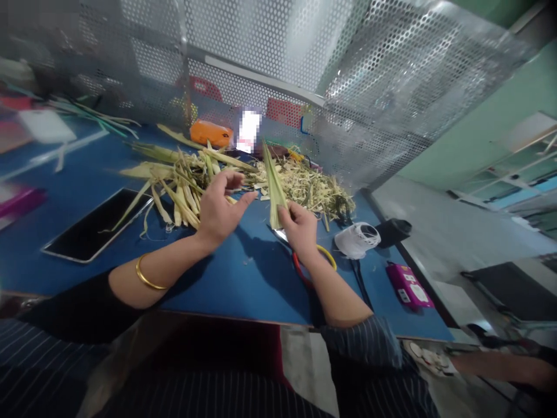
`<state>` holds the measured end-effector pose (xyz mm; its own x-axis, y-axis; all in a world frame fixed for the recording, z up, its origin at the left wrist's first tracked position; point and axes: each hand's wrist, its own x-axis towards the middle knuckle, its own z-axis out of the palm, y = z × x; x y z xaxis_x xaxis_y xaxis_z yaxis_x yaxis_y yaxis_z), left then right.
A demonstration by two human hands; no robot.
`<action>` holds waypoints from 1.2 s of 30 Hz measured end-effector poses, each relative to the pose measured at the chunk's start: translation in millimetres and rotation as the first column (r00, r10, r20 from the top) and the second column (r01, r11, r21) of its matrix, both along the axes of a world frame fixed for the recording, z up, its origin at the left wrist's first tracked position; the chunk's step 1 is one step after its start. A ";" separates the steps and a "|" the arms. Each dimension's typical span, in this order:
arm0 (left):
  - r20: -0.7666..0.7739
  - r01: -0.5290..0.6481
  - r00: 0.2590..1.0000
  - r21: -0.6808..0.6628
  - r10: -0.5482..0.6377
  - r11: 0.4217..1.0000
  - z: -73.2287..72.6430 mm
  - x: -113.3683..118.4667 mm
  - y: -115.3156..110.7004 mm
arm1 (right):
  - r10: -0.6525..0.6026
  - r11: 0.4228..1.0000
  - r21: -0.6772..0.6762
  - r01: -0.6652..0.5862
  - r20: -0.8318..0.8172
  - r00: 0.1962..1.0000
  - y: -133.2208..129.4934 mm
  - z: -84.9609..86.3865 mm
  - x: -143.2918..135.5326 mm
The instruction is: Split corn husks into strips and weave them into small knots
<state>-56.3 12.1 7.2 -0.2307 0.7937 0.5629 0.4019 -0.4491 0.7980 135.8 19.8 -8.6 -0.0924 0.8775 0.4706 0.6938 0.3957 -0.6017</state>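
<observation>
My right hand point(301, 230) pinches the lower end of a long, pale green dried corn husk point(272, 188), which stands up from the fingers. My left hand point(221, 208) is held over the table with thumb and fingers apart and nothing between them. Beside and behind it lies a heap of dried husk leaves point(185, 191). Further back on the right spreads a pile of short husk scraps point(315, 188). Under my right wrist lies a pair of scissors point(327, 255) with red and yellow handles, partly hidden by the hand.
A flat black panel point(93, 229) lies at left on the blue table point(243, 284). Spools of white point(354, 239) and black thread point(391, 231) and a magenta pack point(408, 285) are on the right. Behind stand a lit phone point(248, 130), an orange packet point(211, 133) and a perforated metal screen point(270, 52).
</observation>
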 end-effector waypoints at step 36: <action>0.571 0.533 0.788 -0.448 -0.228 0.718 -9.8 12.5 -1.1 | 0.130 0.985 -0.094 -0.145 -0.145 0.981 -13.7 -5.5 -16.0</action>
